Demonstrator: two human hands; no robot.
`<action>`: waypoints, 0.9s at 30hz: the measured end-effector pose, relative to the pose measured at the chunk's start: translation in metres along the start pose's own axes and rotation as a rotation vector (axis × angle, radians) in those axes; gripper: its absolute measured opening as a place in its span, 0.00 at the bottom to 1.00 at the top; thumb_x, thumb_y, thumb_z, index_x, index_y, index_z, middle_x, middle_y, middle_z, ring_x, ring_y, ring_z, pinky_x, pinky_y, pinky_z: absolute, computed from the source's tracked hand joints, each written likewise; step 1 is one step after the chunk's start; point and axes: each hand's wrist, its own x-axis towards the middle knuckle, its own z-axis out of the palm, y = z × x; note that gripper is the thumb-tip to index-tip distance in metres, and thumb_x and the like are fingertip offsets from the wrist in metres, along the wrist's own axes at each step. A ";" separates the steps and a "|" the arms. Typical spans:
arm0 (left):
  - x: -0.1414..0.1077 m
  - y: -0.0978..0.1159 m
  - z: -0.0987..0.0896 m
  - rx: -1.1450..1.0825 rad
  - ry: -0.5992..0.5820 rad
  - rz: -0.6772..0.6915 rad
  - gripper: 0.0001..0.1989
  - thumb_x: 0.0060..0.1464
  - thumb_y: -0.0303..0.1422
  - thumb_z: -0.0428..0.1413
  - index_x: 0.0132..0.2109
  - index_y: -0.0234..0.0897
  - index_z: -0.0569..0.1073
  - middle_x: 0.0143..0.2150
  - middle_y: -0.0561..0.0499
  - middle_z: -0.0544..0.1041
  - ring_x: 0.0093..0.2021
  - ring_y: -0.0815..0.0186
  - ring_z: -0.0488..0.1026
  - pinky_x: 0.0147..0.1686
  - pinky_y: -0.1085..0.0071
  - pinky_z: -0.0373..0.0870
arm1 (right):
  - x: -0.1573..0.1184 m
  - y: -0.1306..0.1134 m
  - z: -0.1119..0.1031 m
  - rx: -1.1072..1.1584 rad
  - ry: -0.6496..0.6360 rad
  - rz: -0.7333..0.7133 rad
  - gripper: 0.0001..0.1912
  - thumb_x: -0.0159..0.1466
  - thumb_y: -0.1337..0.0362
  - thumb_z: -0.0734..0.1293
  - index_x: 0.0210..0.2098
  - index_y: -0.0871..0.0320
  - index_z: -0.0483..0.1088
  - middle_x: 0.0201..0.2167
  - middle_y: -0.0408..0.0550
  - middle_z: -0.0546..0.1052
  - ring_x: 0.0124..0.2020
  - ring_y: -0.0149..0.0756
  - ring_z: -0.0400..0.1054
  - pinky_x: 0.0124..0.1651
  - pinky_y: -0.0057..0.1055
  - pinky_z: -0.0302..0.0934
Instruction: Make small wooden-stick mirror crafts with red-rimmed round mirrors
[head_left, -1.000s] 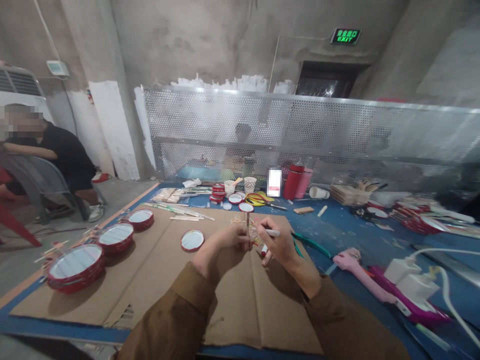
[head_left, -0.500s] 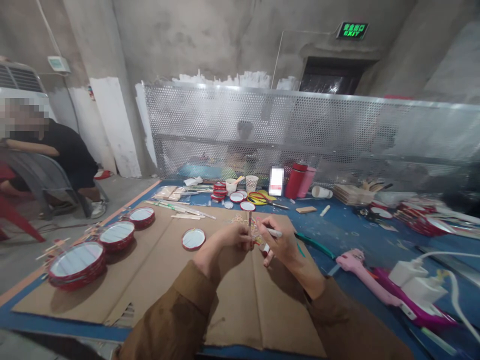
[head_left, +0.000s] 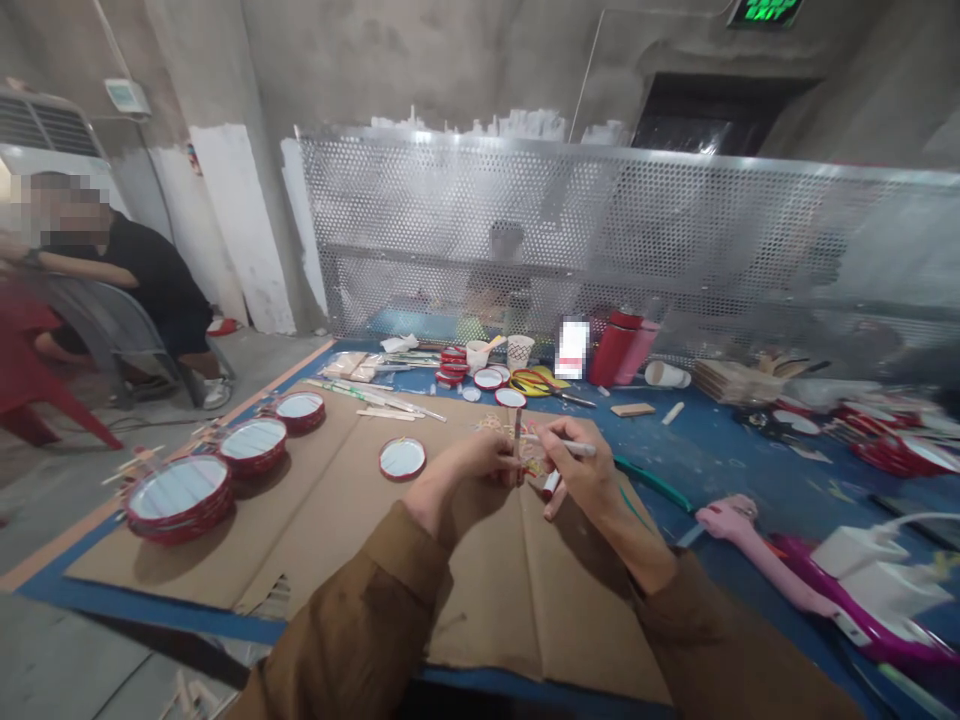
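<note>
My left hand (head_left: 489, 458) is closed, pinching a thin, flat brown stick (head_left: 517, 432) that stands upright between the fingers. Facing it, my right hand (head_left: 589, 475) grips a white marker pen (head_left: 577, 447) like a writing tool, its tip end pointing at the stick. A red-and-white piece (head_left: 551, 484), perhaps the pen's cap, shows below the right fingers. Behind both hands lies a loose heap of small coloured bands (head_left: 491, 424), partly hidden. To the left of my left hand, a red-rimmed white lid (head_left: 402, 458) rests on the cardboard (head_left: 337, 530).
Red-rimmed round stacks (head_left: 180, 500) line the left edge. Further back are wrapped sticks (head_left: 382, 397), scissors (head_left: 555, 385), paper cups (head_left: 520, 351) and a red bottle (head_left: 616, 348). On the right are a pink glue gun (head_left: 772, 560) and a power strip (head_left: 885, 620). A person (head_left: 150, 270) sits left.
The whole scene has shifted right and up in the picture as my head turned. Both hands keep nearly the same pose, the pen and stick still held.
</note>
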 end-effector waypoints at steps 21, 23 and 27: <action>-0.008 0.013 0.001 0.046 0.000 -0.028 0.10 0.55 0.27 0.53 0.25 0.31 0.71 0.20 0.53 0.69 0.21 0.73 0.64 0.28 0.74 0.61 | 0.007 0.012 0.001 -0.194 0.069 -0.201 0.17 0.63 0.50 0.62 0.27 0.57 0.68 0.17 0.40 0.68 0.18 0.31 0.63 0.21 0.25 0.57; -0.009 0.015 0.000 0.056 0.000 -0.026 0.10 0.54 0.26 0.53 0.26 0.32 0.71 0.20 0.54 0.69 0.21 0.73 0.64 0.27 0.74 0.61 | 0.007 0.009 0.001 -0.194 0.080 -0.217 0.17 0.63 0.50 0.62 0.26 0.56 0.67 0.17 0.40 0.68 0.19 0.31 0.63 0.23 0.26 0.58; -0.008 0.014 -0.001 0.066 -0.022 -0.013 0.11 0.54 0.26 0.53 0.24 0.32 0.69 0.19 0.53 0.69 0.21 0.73 0.64 0.26 0.73 0.61 | 0.005 0.008 0.002 -0.167 0.065 -0.199 0.18 0.63 0.49 0.62 0.28 0.57 0.68 0.18 0.40 0.69 0.18 0.31 0.64 0.22 0.26 0.58</action>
